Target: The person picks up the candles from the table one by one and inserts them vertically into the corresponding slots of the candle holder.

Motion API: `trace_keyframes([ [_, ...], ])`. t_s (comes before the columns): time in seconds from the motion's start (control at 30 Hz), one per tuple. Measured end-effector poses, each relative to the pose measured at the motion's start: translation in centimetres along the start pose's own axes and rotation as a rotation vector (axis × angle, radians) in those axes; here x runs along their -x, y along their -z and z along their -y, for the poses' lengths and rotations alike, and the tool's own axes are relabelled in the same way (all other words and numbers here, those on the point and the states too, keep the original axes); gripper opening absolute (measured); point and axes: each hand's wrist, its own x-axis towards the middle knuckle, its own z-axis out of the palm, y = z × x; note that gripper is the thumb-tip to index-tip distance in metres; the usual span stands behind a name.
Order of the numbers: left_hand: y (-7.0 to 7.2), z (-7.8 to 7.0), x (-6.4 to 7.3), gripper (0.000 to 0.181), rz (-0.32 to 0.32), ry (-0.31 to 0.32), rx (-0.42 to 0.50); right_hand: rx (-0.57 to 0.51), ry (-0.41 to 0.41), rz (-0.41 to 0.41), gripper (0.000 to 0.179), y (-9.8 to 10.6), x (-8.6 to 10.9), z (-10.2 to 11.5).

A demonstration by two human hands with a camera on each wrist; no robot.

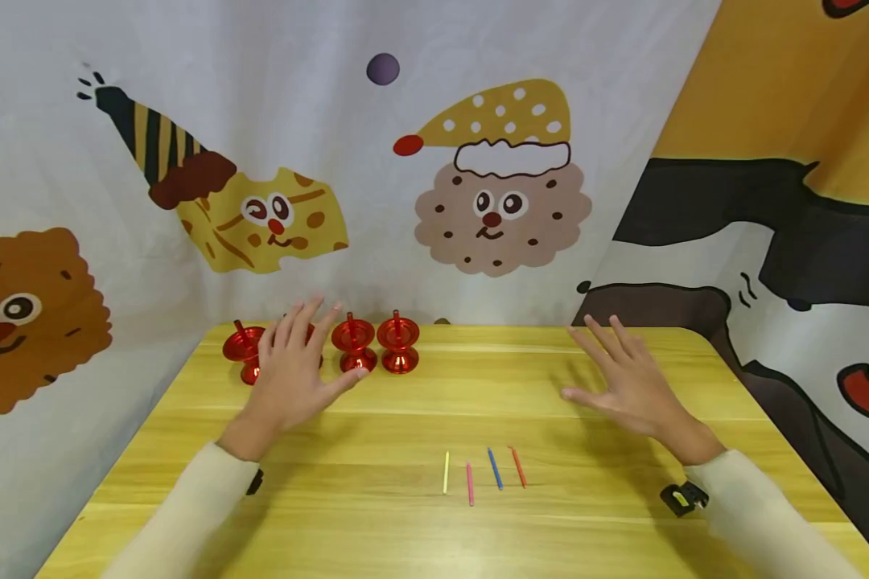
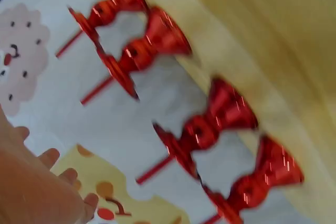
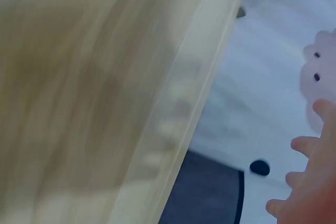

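Several shiny red candle holders (image 1: 398, 342), each with a thin red rod standing up from its dish, are lined up at the back left of the table. My left hand (image 1: 290, 382) hovers in front of them with fingers spread and hides part of the row. In the left wrist view the candle holders (image 2: 202, 132) stand apart from the fingers. My right hand (image 1: 626, 390) is held over the right side of the table, fingers spread and holding nothing. Between the hands, nearer the front, lie thin candle-like sticks: yellow (image 1: 446, 473), pink (image 1: 470, 484), blue (image 1: 495, 469) and red (image 1: 518, 467).
The wooden table (image 1: 376, 531) ends at a back edge against a hanging cloth (image 1: 319, 96) printed with cartoon faces. Dark wrist straps show under both sleeves, with a small black device (image 1: 684, 498) below the right one.
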Motion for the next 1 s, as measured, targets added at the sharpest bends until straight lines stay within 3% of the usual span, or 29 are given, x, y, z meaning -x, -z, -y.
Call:
trace_keyframes([
  [0.17, -1.5, -2.2, 0.6, 0.089, -0.081, -0.006, 0.137, -0.149, -0.016, 0.04, 0.095, -0.7, 0.2, 2.4],
  [0.3, -2.6, -3.5, 0.9, 0.08, -0.077, 0.018, 0.287, -0.403, -0.082, 0.101, 0.092, -1.3, 0.5, 4.2],
  [0.43, -3.6, -4.5, 1.0, 0.075, -0.016, 0.082, 0.404, -0.637, -0.129, 0.143, 0.091, -1.9, 0.8, 5.5],
  [0.57, -4.2, -5.2, 0.9, 0.071, 0.088, 0.209, 0.559, -0.815, -0.195, 0.211, 0.092, -2.4, 1.2, 6.4],
  [0.67, -4.4, -5.7, 0.8, 0.071, 0.188, 0.333, 0.733, -0.91, -0.281, 0.278, 0.093, -2.8, 1.5, 6.9],
  [0.77, -4.6, -6.2, 0.7, 0.073, 0.263, 0.427, 0.847, -0.954, -0.343, 0.332, 0.092, -3.0, 1.7, 7.4],
  [1.0, -5.8, -6.3, 0.1, 0.084, 0.316, 0.534, 0.839, -0.972, -0.354, 0.404, 0.069, -3.8, 2.2, 8.2],
])
